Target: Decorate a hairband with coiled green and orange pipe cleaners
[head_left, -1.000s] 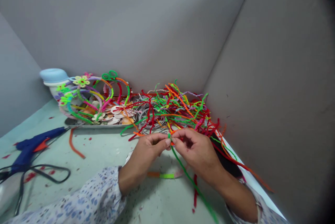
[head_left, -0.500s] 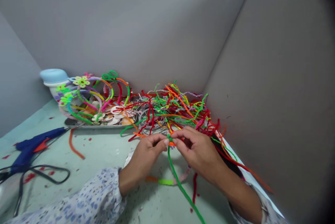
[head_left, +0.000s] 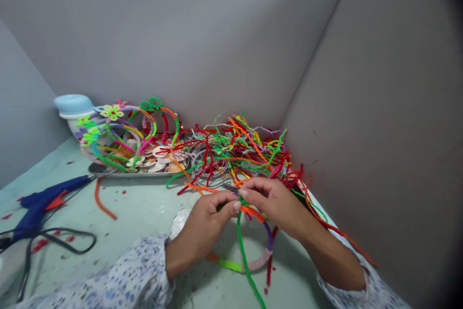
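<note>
My left hand (head_left: 204,224) and my right hand (head_left: 277,205) meet over the table, fingertips pinched together. Between them is the top of a headband (head_left: 261,261) wrapped in orange, purple, pink and lime pipe cleaner. A green pipe cleaner (head_left: 243,246) is wound around it at the fingertips, and its long tail hangs down toward me. The left thumb and forefinger grip the band beside the green winding. Those of the right hand close on the green winding, whose exact shape the fingers partly hide.
Behind my hands lies a tangled heap of pipe cleaners (head_left: 249,145). At its left, a metal tray (head_left: 137,175) holds shells and several finished headbands (head_left: 155,128), near a blue-lidded container (head_left: 74,104). A blue glue gun (head_left: 47,200) with a black cord lies at left.
Both hands have shifted slightly right and down with the headband, whose curve now shows more fully below the fingers. The green tail has swung to the left.
</note>
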`<state>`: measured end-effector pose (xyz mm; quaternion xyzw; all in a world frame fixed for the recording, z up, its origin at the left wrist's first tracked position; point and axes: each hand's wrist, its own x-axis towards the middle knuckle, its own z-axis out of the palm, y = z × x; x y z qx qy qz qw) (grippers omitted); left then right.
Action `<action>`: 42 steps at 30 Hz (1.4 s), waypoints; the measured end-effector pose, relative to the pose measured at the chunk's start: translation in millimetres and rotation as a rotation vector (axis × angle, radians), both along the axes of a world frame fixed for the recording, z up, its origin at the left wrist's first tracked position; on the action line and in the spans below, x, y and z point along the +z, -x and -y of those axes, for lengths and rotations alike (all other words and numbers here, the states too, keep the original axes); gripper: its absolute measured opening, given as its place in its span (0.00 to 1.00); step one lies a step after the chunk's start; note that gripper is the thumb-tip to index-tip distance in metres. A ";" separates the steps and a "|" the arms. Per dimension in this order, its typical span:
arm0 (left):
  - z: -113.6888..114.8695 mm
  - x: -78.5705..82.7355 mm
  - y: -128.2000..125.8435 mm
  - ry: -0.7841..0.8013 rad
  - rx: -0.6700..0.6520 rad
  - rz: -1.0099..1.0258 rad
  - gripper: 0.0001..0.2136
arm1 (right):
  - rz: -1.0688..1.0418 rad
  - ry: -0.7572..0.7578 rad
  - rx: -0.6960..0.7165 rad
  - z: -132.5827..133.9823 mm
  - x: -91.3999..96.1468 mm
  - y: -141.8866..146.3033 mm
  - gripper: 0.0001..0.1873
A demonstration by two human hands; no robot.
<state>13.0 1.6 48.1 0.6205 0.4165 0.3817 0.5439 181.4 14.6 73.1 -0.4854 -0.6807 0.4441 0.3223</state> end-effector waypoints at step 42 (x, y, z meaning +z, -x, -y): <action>19.5 7.8 0.6 -0.293 0.011 -0.306 0.04 | -0.252 0.551 0.091 -5.2 -2.5 -3.9 0.12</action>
